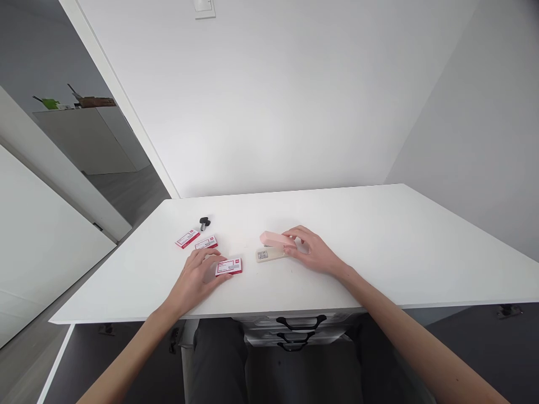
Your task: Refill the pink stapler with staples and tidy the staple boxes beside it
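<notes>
Holding step: both half-curled, our L hand (pixel 199 275) has box (pixel 229 266) twd desk's (pixel 379 241) L edge, R hand (pixel 314 251) stapler (pixel 273 240); next prob. needs steadiness.

Small box (pixel 228 266) — smooth, printed card

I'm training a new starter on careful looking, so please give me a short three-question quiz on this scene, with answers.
1. Count: how many red-and-white boxes are on the white table?
2. True or false: the right hand is touching the pink object.
3. Multiple choice: which is nearer the small black object?
A) the left hand
B) the right hand

Key:
1. Three
2. True
3. A
</notes>
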A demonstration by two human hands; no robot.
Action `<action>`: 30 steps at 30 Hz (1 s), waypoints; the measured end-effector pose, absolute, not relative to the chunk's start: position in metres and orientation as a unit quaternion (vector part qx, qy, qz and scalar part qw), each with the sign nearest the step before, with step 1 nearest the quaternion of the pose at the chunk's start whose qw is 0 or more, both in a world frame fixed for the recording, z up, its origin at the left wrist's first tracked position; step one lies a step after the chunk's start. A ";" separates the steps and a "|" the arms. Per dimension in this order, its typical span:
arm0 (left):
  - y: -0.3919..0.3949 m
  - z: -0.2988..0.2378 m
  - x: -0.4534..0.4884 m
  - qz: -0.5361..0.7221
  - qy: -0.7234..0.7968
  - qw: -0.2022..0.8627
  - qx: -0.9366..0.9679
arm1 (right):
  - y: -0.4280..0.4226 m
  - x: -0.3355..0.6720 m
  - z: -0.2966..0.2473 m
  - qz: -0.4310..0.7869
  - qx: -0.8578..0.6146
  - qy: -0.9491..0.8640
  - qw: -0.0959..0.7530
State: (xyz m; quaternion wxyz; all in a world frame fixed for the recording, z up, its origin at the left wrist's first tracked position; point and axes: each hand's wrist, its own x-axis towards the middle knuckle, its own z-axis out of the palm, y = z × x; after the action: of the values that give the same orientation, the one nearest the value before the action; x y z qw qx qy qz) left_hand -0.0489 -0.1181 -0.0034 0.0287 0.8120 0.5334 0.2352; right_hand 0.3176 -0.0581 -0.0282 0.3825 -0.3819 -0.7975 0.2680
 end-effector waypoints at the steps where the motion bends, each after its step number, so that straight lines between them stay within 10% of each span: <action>1: -0.117 -0.003 -0.043 0.239 0.534 0.031 0.811 | -0.058 0.317 -0.028 0.267 -0.381 -0.799 0.382; 30: -0.071 -0.014 0.091 0.375 0.467 0.144 0.788 | -0.058 0.318 -0.028 0.348 -0.385 -0.771 0.367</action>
State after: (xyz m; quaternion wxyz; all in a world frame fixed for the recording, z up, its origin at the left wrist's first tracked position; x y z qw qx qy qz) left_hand 0.0914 -0.0712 -0.0140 0.1439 0.7881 0.4667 0.3748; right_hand 0.3179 -0.0580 -0.0282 0.3675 -0.3852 -0.7715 0.3484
